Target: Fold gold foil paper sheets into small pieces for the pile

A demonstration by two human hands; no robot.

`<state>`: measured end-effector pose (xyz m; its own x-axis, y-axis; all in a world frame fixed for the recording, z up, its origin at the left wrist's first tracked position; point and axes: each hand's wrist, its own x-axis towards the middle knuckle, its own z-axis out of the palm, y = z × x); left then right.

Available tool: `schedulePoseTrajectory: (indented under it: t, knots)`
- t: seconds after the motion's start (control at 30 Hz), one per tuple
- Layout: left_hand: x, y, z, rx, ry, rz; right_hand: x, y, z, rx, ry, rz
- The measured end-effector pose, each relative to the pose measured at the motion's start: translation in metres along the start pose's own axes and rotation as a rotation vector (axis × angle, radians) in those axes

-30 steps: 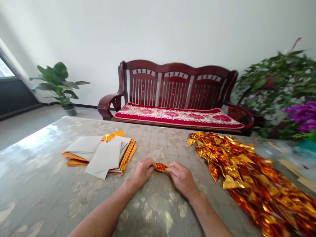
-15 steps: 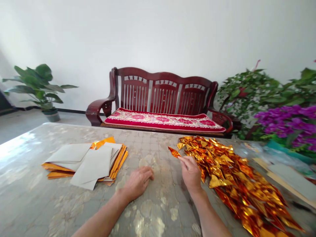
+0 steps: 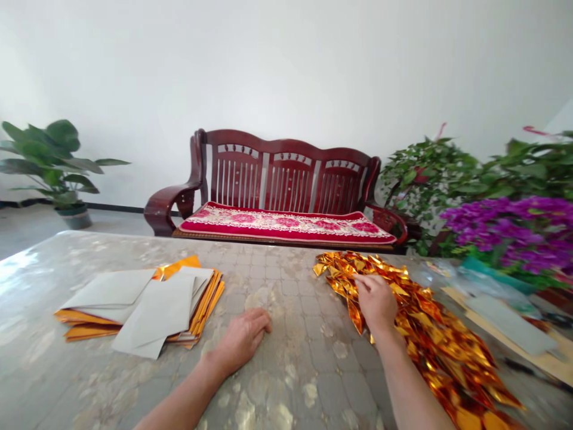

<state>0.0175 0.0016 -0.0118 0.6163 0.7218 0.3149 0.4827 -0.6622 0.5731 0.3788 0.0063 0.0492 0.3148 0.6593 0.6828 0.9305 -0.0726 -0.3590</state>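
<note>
Gold folded-foil pieces [image 3: 447, 334] lay heaped on the grey patterned bench [image 3: 313, 358] under the right hand [image 3: 376, 301], fingers narrowed, hold unclear; placing seemed the step, calling for release. The left hand [image 3: 244, 334] rested slack, apparently empty.

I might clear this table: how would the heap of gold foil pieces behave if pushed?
The heap of gold foil pieces would probably scatter rather than slide as one, since its pieces overlap loosely. Each looks light and easily crushed, judging by the creased, thin-looking foil. Rolling seems unlikely, given the angular, pointed shapes.
</note>
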Motion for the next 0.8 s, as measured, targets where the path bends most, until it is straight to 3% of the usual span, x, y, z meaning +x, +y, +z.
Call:
schedulePoseTrajectory:
  t: [0.27,0.43,0.53,0.67,0.8]
  knots:
    - [0.001,-0.001,0.001,-0.014,0.003,-0.005,0.042,0.056,-0.045,-0.320,-0.045,0.077]
    - [0.000,-0.001,0.001,-0.021,0.001,-0.019,0.046,0.087,-0.060,-0.449,-0.155,0.107]
    - [0.000,0.001,0.001,-0.018,0.000,-0.031,0.046,0.099,-0.063,-0.446,-0.155,0.130]
    - [0.001,0.001,0.001,-0.016,-0.005,-0.044,0.049,0.098,-0.065,-0.404,-0.067,0.095]
    - [0.002,0.000,0.001,-0.019,-0.001,-0.048,0.048,0.066,-0.053,-0.348,-0.031,-0.074]
